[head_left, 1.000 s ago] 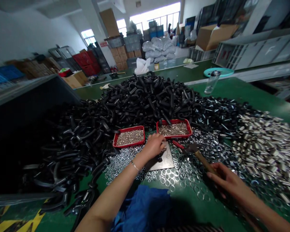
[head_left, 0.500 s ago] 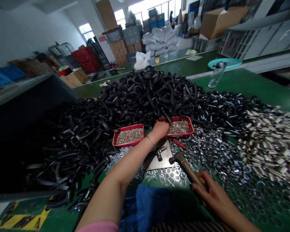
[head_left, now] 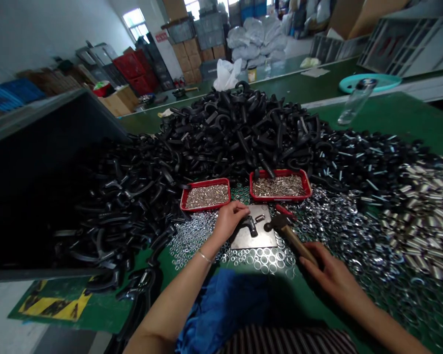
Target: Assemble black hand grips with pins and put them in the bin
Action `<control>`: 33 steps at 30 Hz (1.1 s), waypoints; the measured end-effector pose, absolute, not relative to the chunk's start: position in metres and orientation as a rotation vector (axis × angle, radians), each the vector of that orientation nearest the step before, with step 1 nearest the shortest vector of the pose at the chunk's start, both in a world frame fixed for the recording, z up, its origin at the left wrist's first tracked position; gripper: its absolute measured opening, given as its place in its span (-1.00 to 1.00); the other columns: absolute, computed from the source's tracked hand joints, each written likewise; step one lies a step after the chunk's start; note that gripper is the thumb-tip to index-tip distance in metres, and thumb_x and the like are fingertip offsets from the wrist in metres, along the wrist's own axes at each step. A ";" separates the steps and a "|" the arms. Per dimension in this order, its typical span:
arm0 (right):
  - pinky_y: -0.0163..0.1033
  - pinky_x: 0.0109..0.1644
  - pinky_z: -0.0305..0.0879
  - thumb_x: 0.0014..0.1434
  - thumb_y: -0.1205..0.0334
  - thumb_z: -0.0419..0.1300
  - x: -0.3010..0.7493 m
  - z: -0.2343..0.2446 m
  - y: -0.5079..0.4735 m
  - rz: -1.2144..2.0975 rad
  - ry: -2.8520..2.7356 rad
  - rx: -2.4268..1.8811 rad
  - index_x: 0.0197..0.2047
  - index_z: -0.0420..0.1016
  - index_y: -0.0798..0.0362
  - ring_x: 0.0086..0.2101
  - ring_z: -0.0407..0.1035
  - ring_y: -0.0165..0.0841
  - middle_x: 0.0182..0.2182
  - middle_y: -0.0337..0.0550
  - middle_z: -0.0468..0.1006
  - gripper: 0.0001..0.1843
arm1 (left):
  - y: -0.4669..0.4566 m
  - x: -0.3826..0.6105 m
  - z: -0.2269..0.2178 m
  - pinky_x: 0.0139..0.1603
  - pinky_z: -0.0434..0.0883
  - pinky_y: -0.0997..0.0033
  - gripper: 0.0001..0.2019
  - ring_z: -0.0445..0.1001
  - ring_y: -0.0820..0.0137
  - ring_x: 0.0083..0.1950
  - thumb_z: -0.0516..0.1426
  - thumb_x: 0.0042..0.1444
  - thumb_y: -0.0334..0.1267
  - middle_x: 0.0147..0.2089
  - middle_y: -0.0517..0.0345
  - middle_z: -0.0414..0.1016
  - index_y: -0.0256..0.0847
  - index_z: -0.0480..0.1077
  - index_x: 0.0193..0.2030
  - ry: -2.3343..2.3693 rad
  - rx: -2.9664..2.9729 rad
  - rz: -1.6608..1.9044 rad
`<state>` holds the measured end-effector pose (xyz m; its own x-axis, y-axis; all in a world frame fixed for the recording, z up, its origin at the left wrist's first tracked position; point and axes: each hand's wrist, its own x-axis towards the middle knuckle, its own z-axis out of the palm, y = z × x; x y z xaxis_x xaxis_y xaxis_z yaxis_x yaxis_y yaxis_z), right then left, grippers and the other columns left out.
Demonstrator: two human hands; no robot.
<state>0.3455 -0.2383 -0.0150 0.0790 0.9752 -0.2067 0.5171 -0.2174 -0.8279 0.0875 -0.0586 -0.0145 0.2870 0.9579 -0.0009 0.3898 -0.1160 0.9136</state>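
My right hand (head_left: 327,270) is wrapped round the wooden handle of a claw hammer (head_left: 293,241), its head over the right edge of a metal plate (head_left: 247,240). Fingers pinched together, my left hand (head_left: 231,219) is at the plate's upper left; what they hold, if anything, is too small to make out. Close to those fingertips lies a black curved part (head_left: 251,227) on the plate. Beside it on the plate is a short metal sleeve (head_left: 260,218). Behind the plate stand a red tray (head_left: 186,202) and another red tray (head_left: 307,189), both filled with small metal pieces.
Black curved parts (head_left: 236,123) are heaped behind the trays. Metal rings (head_left: 268,260) lie loose around the plate, and silvery sleeves (head_left: 424,216) are piled at right. A red-handled tool (head_left: 285,211) lies near the hammer head. At left is a large grey bin (head_left: 59,115); a clear bottle (head_left: 356,103) stands behind.
My left hand has come back from the right red tray to the upper left of the plate, its fingers pinched. The hammer stays in my right hand. The camera view has shifted.
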 end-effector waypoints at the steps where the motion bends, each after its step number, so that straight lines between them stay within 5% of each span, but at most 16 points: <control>1: -0.10 -0.27 0.43 0.19 -0.08 0.18 0.343 -0.013 -0.235 1.006 -1.454 -1.803 -0.05 0.36 -0.07 -0.36 0.49 -0.18 -0.25 -0.11 0.60 -0.65 | -0.062 0.084 -0.019 -0.17 0.42 0.38 -0.88 0.52 0.37 -0.27 0.24 0.14 -0.23 -0.30 0.12 0.58 -0.24 0.51 -0.28 1.263 1.680 0.821; 9: -0.24 -0.50 0.36 0.23 -0.12 0.20 0.333 0.012 -0.213 1.159 -1.316 -1.654 0.05 0.25 -0.08 -0.50 0.40 -0.33 -0.31 -0.18 0.51 -0.56 | -0.062 0.092 -0.026 -0.20 0.34 0.38 -0.84 0.47 0.36 -0.28 0.24 0.15 -0.24 -0.34 0.14 0.50 -0.25 0.47 -0.40 1.380 1.914 0.656; 16: -0.10 -0.21 0.47 0.29 0.00 0.14 0.355 0.006 -0.197 0.889 -1.773 -1.697 0.07 0.35 -0.03 -0.33 0.51 -0.22 -0.19 -0.10 0.60 -0.65 | -0.067 0.091 -0.005 0.12 0.27 0.11 -0.85 0.41 0.17 0.00 0.19 0.23 -0.20 -0.17 -0.02 0.48 -0.26 0.46 -0.26 1.140 2.564 0.454; 19: 0.00 0.03 0.46 0.32 0.09 0.10 0.353 0.016 -0.192 0.698 -1.939 -1.579 0.22 0.32 -0.04 -0.07 0.52 -0.14 0.06 -0.03 0.56 -0.57 | -0.079 0.086 -0.003 0.19 0.25 -0.03 -0.44 0.35 0.02 0.14 0.30 0.07 0.05 0.06 -0.16 0.43 -0.30 0.37 0.08 1.215 2.540 0.444; 22: 0.05 0.22 0.34 0.35 0.20 0.07 0.346 0.025 -0.190 0.505 -2.025 -1.418 0.40 0.13 -0.12 0.14 0.40 -0.14 0.27 -0.05 0.38 -0.43 | -0.094 0.081 -0.010 0.26 0.21 -0.11 -0.04 0.28 -0.05 0.25 0.36 -0.04 0.08 0.19 -0.21 0.36 -0.29 0.04 0.38 1.306 2.401 0.481; 29: 0.02 0.09 0.46 0.39 0.19 0.00 0.348 -0.006 -0.176 0.635 -2.187 -1.497 0.41 0.09 -0.03 0.04 0.48 -0.14 0.19 0.04 0.45 -0.45 | -0.099 0.076 -0.026 0.32 0.21 -0.08 -0.03 0.29 -0.02 0.26 0.36 0.00 -0.06 0.11 -0.14 0.44 -0.27 -0.06 0.43 1.251 2.293 0.480; 33: 0.15 0.14 0.37 0.36 0.18 0.01 0.347 -0.017 -0.172 0.295 -2.175 -1.582 0.40 0.12 0.07 0.07 0.42 -0.03 0.18 0.19 0.42 -0.43 | -0.113 0.079 -0.025 0.32 0.22 -0.11 -0.07 0.28 -0.05 0.28 0.33 0.04 -0.01 0.17 -0.20 0.40 -0.31 -0.03 0.42 1.298 2.289 0.496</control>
<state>0.3469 -0.1717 -0.0170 -0.2544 0.9422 0.2182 0.8500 0.3254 -0.4143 0.0787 -0.1126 -0.0251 0.4896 0.8680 0.0832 0.7022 -0.4490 0.5525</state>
